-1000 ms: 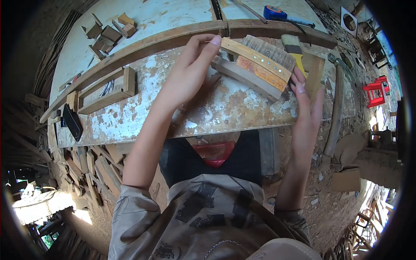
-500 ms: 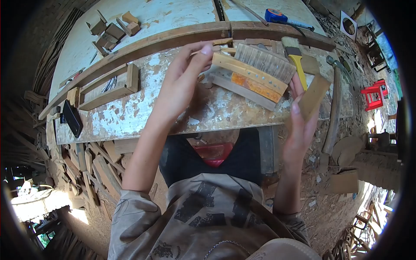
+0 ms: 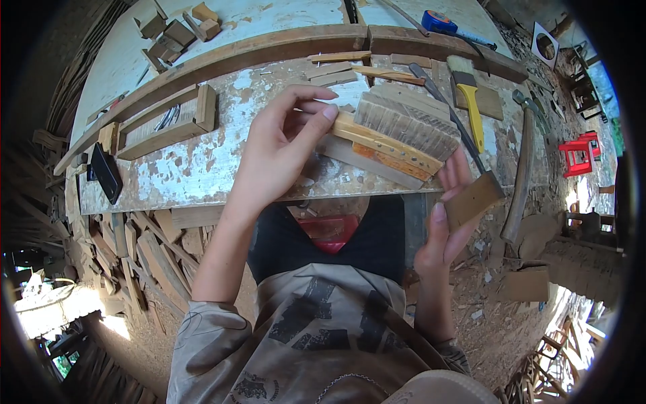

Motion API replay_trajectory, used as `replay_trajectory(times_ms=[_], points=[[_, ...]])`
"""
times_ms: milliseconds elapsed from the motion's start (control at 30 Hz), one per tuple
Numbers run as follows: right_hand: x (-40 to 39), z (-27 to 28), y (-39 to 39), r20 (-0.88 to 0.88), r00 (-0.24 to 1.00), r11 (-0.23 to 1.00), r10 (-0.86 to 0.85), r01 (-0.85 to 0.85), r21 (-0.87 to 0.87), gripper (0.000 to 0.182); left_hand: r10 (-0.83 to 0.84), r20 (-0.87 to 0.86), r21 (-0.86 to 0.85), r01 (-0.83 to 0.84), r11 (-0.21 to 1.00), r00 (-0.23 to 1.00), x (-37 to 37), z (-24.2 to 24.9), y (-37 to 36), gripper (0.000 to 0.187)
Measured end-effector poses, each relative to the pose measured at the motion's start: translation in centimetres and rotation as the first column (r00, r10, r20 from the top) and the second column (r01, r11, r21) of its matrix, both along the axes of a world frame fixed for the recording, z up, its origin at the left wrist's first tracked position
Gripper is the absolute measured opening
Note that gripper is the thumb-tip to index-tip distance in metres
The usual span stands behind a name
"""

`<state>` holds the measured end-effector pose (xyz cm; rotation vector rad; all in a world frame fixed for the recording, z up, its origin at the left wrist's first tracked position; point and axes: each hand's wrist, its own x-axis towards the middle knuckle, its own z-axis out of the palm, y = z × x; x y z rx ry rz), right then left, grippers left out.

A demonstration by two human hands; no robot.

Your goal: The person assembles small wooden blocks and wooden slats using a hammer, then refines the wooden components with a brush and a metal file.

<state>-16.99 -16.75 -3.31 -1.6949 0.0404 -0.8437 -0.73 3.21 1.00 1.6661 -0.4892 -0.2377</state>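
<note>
A wooden piece made of stacked strips (image 3: 407,121), with a yellowish edge and a row of small dots, is tilted above the front of the worn table (image 3: 229,135). My left hand (image 3: 286,138) pinches its left end between thumb and fingers. My right hand (image 3: 447,222) holds a small flat brown block (image 3: 474,200) by the thumb, and its fingertips reach the right end of the stacked piece. Beyond them lie thin wood strips (image 3: 340,57) and a yellow-handled brush (image 3: 469,101).
A wooden tray with nails (image 3: 165,138) and a black phone (image 3: 105,176) are at the left. A long wooden rail (image 3: 235,54) crosses the table. A hammer (image 3: 521,168) and blue tape measure (image 3: 439,22) are at the right. Wood scraps lie below.
My right hand has moved down and slightly left with the brown block, which now lies flatter. The stacked piece has tilted, showing more of its dotted edge. The view has shifted slightly.
</note>
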Motion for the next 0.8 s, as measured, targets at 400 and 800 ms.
replay_trajectory(times_ms=[400, 800], points=[[0.5, 2.8, 0.3, -0.076, 0.996, 0.991, -0.044, 0.053, 0.124, 0.061, -0.218, 0.140, 0.316, 0.165, 0.934, 0.966, 1.0, 4.3, -2.7, 0.055], [-0.2, 3.9, 1.1, -0.052, 0.998, 0.976, 0.040, -0.028, 0.217, 0.071, -0.183, 0.147, 0.244, 0.143, 0.959, 0.972, -1.7, 4.4, -3.2, 0.061]])
